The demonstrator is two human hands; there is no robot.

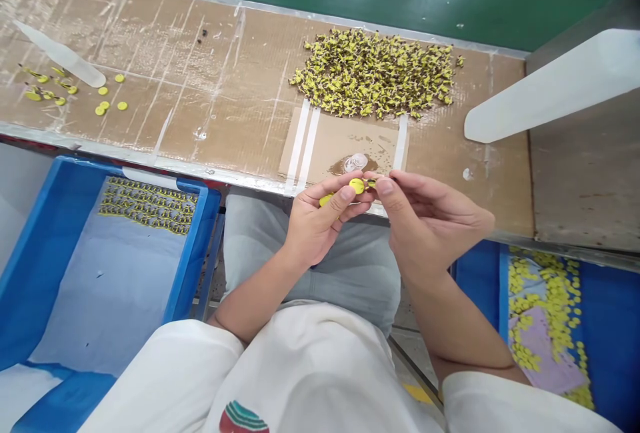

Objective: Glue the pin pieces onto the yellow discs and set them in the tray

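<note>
The left hand (pixel 315 218) pinches a round yellow disc (pixel 357 185); the right hand (pixel 429 225) grips a small black-and-yellow piece (pixel 371 183) just right. Fitting them together seems underway, needing steady alignment.

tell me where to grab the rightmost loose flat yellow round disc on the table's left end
Probably pinch the loose flat yellow round disc at opposite points of its rim, from above and the right: it lies flat with its edge exposed, and the long whitish strip lies to its left. The left hand is nearer, but holds yellow pieces.
</note>
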